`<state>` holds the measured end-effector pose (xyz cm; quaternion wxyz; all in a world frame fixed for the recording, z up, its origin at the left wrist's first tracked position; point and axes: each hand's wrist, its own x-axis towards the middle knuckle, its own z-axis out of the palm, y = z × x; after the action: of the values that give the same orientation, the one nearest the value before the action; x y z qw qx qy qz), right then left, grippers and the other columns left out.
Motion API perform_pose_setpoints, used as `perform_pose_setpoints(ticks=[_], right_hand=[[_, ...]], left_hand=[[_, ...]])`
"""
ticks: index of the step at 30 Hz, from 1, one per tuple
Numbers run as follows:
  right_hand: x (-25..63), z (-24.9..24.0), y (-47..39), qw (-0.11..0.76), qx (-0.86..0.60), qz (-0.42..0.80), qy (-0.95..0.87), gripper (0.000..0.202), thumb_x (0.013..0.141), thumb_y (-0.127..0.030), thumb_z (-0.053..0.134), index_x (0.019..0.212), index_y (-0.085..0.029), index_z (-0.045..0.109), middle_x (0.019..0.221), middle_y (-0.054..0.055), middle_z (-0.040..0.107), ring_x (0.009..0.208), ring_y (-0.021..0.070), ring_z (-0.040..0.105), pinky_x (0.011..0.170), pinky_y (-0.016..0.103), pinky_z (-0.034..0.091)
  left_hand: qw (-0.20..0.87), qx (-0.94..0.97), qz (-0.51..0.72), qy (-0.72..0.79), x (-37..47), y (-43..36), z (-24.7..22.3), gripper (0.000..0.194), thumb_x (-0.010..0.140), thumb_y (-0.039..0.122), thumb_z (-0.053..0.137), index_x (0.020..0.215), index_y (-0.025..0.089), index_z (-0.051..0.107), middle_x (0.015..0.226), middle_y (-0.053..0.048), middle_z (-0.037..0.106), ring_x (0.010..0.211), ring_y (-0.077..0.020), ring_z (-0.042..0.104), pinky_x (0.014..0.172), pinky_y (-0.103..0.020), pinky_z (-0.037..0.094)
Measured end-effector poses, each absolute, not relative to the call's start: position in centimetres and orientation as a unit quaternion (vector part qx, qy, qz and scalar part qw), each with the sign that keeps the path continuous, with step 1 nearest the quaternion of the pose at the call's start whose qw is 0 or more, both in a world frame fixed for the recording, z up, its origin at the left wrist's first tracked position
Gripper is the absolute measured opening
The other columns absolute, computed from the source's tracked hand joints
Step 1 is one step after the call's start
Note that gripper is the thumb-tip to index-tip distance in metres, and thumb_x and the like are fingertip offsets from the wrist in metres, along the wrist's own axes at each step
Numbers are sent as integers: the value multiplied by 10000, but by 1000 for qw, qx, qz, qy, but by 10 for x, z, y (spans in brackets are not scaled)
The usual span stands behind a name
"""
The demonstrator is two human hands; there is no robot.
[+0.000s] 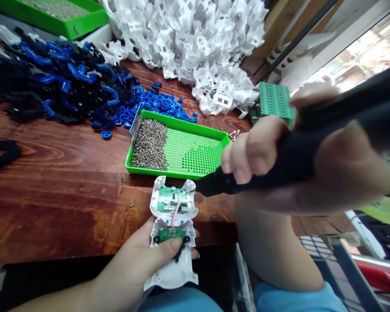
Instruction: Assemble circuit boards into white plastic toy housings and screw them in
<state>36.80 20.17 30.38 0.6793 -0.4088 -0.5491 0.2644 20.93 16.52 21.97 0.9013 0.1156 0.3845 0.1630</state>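
My left hand [149, 255] grips a white plastic housing [173, 275] at the table's front edge, thumb pressed on its lower half. The housing lies opened in two halves, with a green circuit board [164, 197] in the upper one and a smaller green board [164, 234] in the lower. A thin red and white wire joins them. My right hand [260, 147] is wrapped round a black electric screwdriver [299, 156], held slanting from the upper right. Its nose [211, 184] is beside the upper half's right corner; whether the thin bit touches a screw is too small to tell.
Behind the housing stands a green perforated tray [198, 130] with small screws [149, 145] on its left side. Blue and black plastic parts [68, 82] are heaped at the left, white shells [195, 39] at the back. Green circuit panels [276, 102] lie at the right.
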Motion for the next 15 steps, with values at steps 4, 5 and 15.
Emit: perform_pose_setpoints(ticks=[4, 5, 15], right_hand=[[379, 286, 221, 777, -343, 174, -499, 92, 783, -232, 556, 868, -225, 522, 460, -97, 478, 337, 79, 427, 333, 214, 357], [382, 281, 227, 781, -346, 154, -497, 107, 788, -220, 560, 885, -219, 516, 473, -97, 498, 363, 80, 455, 356, 208, 373], [374, 257, 254, 734, -425, 178, -498, 181, 765, -369, 599, 866, -301, 466, 544, -95, 453, 401, 99, 453, 403, 259, 368]], left_hand=[[896, 100, 162, 402, 211, 165, 221, 277, 757, 104, 666, 1027, 131, 609, 858, -84, 726, 748, -203, 696, 639, -250, 543], [895, 96, 163, 404, 211, 165, 221, 286, 751, 104, 672, 1028, 138, 610, 893, -89, 727, 763, -211, 698, 651, -259, 544], [912, 116, 178, 352, 209, 159, 215, 378, 713, 168, 723, 1077, 215, 631, 973, -68, 724, 929, -235, 662, 773, -266, 495]])
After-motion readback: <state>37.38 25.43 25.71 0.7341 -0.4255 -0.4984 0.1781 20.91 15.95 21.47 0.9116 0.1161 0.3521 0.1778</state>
